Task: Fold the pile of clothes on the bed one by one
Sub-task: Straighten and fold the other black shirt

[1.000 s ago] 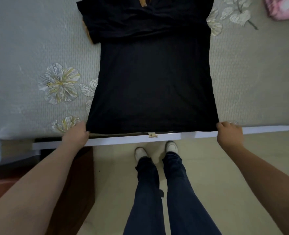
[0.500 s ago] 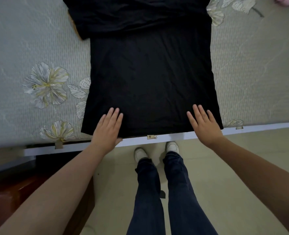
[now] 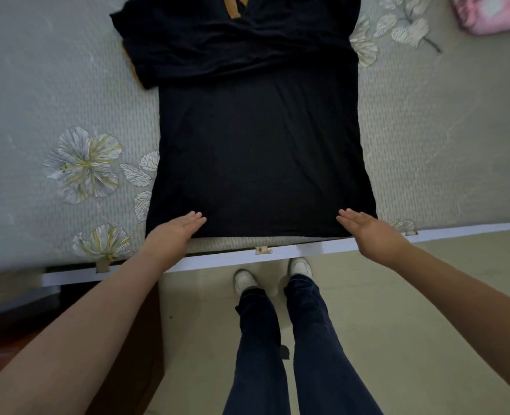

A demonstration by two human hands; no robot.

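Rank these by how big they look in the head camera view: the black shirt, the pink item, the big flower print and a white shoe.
1. black shirt
2. big flower print
3. pink item, cut off by the frame
4. white shoe, partly hidden, farther away

Black shirt (image 3: 256, 151) flat on bed (image 3: 38, 85) — sleeves folded in, hem nr edge.

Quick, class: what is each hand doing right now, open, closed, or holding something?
Left hand: open and flat at the near left corner of the black shirt, holding nothing.
Right hand: open and flat at the near right corner, holding nothing.
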